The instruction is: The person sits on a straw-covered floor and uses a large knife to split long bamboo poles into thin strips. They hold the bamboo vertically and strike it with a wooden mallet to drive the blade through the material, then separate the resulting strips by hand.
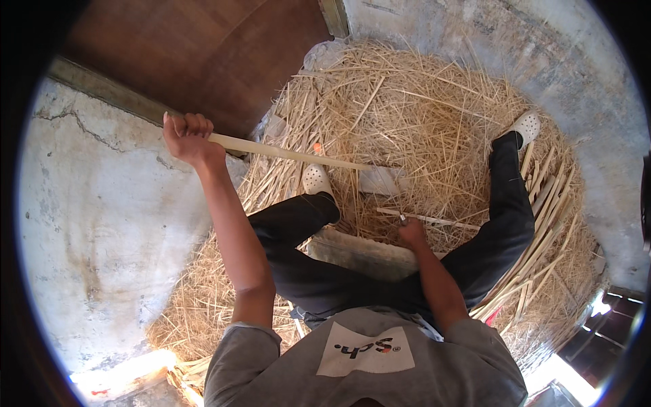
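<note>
Raised at the far left, my left hand (190, 139) is closed around one end of a long pale bamboo strip (291, 154). The strip slopes down to the right across the space before my knees. My right hand (411, 232), low between my legs, is wrapped round the handle of what looks like a knife (403, 219). A metal collar shows above the fist, and a thin blade seems to point up toward the strip's far end. Whether blade and strip touch I cannot tell. Another narrow strip (441, 220) lies just past my right hand.
A deep heap of straw-like shavings (434, 115) covers the floor. Longer split strips (542, 230) are bundled beside my right leg. A worn block (359, 251) is between my thighs. Plastered walls (95, 203) and a brown panel (210, 54) enclose the space. My feet wear pale clogs (316, 180).
</note>
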Demonstrator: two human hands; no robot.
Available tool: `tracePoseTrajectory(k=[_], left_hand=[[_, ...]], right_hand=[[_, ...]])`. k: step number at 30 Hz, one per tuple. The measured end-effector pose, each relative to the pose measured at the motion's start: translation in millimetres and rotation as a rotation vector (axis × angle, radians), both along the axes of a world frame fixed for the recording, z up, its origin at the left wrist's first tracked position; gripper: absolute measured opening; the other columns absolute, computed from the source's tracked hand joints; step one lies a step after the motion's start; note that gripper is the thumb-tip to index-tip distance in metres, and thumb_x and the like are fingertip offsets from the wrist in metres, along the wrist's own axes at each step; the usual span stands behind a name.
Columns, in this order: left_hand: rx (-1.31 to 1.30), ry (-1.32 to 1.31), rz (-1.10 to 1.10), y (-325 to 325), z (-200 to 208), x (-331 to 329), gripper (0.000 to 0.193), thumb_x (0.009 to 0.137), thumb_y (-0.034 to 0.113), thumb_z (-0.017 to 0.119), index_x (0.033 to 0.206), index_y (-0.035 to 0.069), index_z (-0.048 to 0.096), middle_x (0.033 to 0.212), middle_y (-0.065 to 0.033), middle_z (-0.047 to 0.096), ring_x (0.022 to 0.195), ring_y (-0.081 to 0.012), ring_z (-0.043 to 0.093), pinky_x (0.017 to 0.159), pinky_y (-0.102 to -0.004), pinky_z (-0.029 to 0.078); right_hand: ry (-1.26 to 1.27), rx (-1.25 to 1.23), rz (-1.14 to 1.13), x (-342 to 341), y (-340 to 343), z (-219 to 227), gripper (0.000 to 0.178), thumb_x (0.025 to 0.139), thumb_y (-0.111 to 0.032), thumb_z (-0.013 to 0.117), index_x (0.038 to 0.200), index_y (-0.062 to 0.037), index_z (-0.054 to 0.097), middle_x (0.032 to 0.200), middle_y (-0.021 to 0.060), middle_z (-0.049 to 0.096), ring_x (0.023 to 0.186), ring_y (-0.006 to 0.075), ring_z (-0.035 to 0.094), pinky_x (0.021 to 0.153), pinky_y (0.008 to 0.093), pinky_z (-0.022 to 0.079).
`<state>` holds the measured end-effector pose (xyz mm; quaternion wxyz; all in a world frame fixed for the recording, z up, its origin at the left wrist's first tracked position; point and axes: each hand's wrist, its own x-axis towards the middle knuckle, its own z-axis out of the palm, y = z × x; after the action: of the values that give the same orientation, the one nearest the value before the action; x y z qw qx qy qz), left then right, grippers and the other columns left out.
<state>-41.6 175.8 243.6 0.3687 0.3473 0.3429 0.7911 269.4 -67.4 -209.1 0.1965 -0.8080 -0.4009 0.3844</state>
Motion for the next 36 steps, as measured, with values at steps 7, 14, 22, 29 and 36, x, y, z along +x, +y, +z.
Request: tracePoseTrajectory(k=[7,14,22,29,36], left_hand=[[0.007,-0.038,0.028,-1,6,13,0.040,0.093,0.030,0.044,0.063,0.018,0.022,0.051,0.0025,0.019,0.048,-0.0098,0.015,0.046,-0.0283,0.014],[0.059,0.024,-0.011,-3,2,7,0.039,0.093,0.028,0.044,0.063,0.018,0.021,0.050,0.0017,0.019,0.047,-0.0098,0.015,0.045,-0.0284,0.014],[0.044,0.059,-0.027,-5,-3,2,0.038,0.093,0.031,0.046,0.065,0.018,0.024,0.053,0.0017,0.021,0.049,-0.0120,0.021,0.048,-0.0286,0.018],[0.030,0.030,0.021,-3,0,9,0.038,0.094,0.028,0.043,0.064,0.018,0.021,0.052,0.0027,0.017,0.049,-0.0097,0.014,0.046,-0.0277,0.015],[0.034,0.021,-0.019,2,3,9,0.039,0.093,0.028,0.044,0.063,0.017,0.022,0.052,0.0022,0.019,0.049,-0.0105,0.017,0.047,-0.0285,0.016]], right_hand=[[0.074,-0.062,0.140,6,4,-2,0.028,0.071,-0.022,0.068,0.085,0.0017,0.066,0.082,0.0241,0.066,0.080,0.0394,0.066,0.071,0.0487,0.050],[-0.033,-0.253,0.016,4,-4,27,0.037,0.070,-0.023,0.067,0.093,0.0061,0.065,0.091,0.0260,0.066,0.087,0.0408,0.066,0.075,0.0487,0.050],[-0.007,-0.102,0.015,6,-7,4,0.029,0.072,-0.016,0.062,0.095,0.0024,0.065,0.084,0.0235,0.066,0.079,0.0407,0.065,0.070,0.0483,0.050],[0.049,0.213,0.098,-11,15,83,0.030,0.074,-0.023,0.070,0.094,-0.0010,0.065,0.083,0.0249,0.065,0.081,0.0436,0.062,0.073,0.0483,0.049],[-0.061,-0.241,0.079,10,-9,-16,0.035,0.071,-0.029,0.071,0.088,0.0019,0.067,0.083,0.0233,0.067,0.083,0.0389,0.065,0.073,0.0484,0.050]])
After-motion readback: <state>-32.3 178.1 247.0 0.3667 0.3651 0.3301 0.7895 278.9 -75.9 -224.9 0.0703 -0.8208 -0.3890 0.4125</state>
